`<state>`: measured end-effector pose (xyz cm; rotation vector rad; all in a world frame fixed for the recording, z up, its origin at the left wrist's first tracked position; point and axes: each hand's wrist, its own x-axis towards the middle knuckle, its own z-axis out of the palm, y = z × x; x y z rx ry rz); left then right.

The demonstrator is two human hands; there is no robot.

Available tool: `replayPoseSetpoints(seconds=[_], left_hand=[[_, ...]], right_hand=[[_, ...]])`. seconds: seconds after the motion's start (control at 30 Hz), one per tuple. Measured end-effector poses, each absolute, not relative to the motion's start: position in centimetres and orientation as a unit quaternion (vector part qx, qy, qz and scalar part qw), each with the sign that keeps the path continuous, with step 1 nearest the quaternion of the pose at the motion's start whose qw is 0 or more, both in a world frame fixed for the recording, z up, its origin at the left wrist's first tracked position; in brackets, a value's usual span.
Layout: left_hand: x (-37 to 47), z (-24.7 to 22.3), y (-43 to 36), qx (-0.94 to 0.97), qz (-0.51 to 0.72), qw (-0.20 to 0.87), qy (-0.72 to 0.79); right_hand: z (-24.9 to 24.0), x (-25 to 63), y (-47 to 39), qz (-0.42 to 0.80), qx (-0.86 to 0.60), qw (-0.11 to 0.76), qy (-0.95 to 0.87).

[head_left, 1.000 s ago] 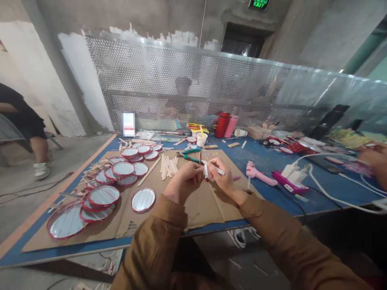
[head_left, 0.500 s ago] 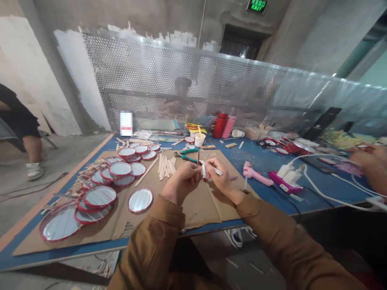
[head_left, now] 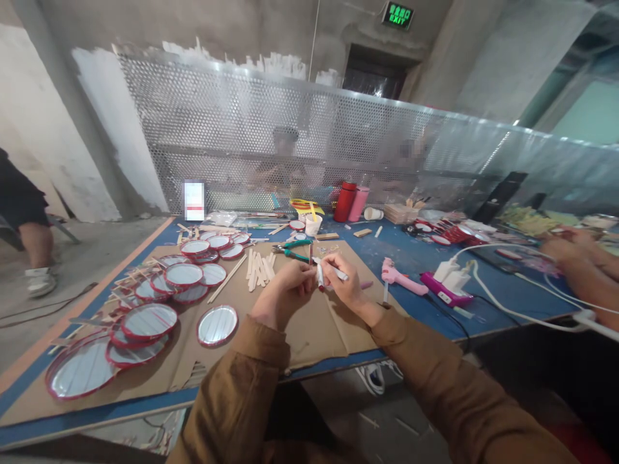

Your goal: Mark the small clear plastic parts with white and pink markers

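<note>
My left hand (head_left: 289,287) is closed on a small reddish-brown stick (head_left: 311,251) that stands up from its fingertips. Close beside it, my right hand (head_left: 347,282) grips a white marker (head_left: 340,274). A white piece with a dark red end (head_left: 320,278) shows between the two hands; which fingers hold it I cannot tell. Both hands are over brown cardboard (head_left: 309,335). Pale wooden sticks (head_left: 260,269) lie left of my hands, with teal-handled pliers (head_left: 296,245) just behind. A round, red-rimmed disc (head_left: 217,325) lies near my left sleeve.
Several red-rimmed discs (head_left: 149,321) are heaped at the left. A pink glue gun (head_left: 403,278) and purple power strip (head_left: 445,290) with white cables are at the right. Red (head_left: 345,201) and pink bottles (head_left: 358,204) stand behind. Another person's hands (head_left: 575,254) are at far right.
The whole view has shifted slightly, so most things appear a little further left. My hands remain close together, with nearly the same hold.
</note>
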<state>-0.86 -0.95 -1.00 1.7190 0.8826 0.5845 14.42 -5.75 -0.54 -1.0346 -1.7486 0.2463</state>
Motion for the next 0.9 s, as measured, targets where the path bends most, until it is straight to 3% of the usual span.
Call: replayPoseSetpoints(seconds=[0.57,0.9], left_hand=[[-0.4,-2.0,-0.5,0.715,0.281,0.521,0.372],[-1.0,-0.8,-0.9,0.727,0.238,0.528,0.369]], right_hand=[[0.1,14.0,-6.1,0.098,-0.428,0.524,-0.730],[-0.5,14.4,-5.8,0.108,-0.445,0.530,-0.714]])
